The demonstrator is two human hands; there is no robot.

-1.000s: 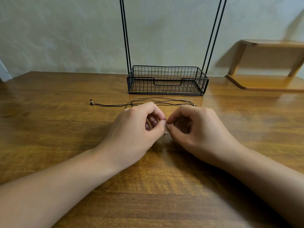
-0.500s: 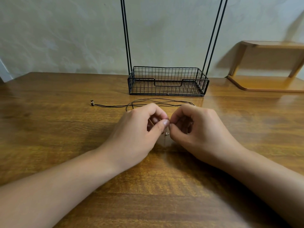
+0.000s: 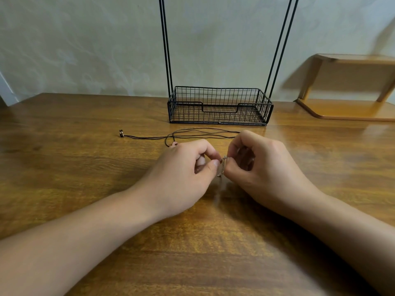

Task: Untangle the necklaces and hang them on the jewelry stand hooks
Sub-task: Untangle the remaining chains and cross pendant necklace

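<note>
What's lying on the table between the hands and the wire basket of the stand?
In the head view, the black cord necklace lies strung out on the table between the hands and the wire basket, its clasp end to the left.

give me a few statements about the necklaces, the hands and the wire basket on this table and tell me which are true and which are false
1. Both hands pinch a small chain between them. True: the left hand and right hand hold it at their fingertips.
2. The black cord necklace hangs on the stand. False: it lies on the wooden table, in front of the wire basket.
3. The wire basket holds a necklace. False: nothing shows inside it.
4. Thin black rods rise from the basket's ends. True.
5. The cord's clasp end lies to the left of both hands. True.
</note>
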